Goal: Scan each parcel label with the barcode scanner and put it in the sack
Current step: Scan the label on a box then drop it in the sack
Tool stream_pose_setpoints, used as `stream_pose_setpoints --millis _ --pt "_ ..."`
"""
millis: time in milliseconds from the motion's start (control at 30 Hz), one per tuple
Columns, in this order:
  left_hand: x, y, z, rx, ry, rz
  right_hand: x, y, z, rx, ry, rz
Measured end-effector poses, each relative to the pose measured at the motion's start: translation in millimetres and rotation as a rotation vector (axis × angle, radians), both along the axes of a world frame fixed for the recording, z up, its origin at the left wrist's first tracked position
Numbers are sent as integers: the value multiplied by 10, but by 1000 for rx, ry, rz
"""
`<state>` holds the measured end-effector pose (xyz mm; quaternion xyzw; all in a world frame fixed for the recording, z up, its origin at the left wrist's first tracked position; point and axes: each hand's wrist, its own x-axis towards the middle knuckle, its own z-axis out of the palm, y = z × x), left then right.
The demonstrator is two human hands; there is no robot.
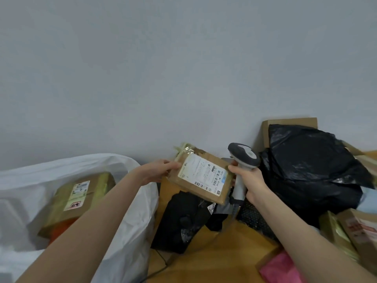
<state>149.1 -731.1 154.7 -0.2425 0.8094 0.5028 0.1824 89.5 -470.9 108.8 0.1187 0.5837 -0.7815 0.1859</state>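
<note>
1. Parcel [201, 180], brown cardboard, tilted, held in the air between my hands, with its white label [202, 172] facing me.
2. My left hand [161, 170] pinches the parcel's left edge.
3. Barcode scanner [243, 158], grey. My right hand [252, 180] is wrapped round its handle, and its head is just beside the parcel's right corner.
4. Sack [20, 180], white, open at my left, with a taped box [75, 201] lying inside.
5. Black bagged parcels [312, 170] and a pink packet [283, 268] lie on the wooden surface [214, 260] to the right.
</note>
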Motion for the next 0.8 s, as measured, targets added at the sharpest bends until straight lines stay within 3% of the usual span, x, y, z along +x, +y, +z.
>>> stream_pose_setpoints --millis 133,267,500,667,800 --pt "61 111 -213 73 85 247 97 38 -95 -56 -34 -102" --pt "93 366 -342 189 118 334 269 29 -198 -121 -59 -217" --pt "109 901 -555 281 210 241 294 -42 -232 -161 -115 -235" --pt "55 1008 -617 202 230 233 195 22 -235 -59 -53 -232" --pt "43 954 -596 311 267 307 162 124 -232 26 4 -177"
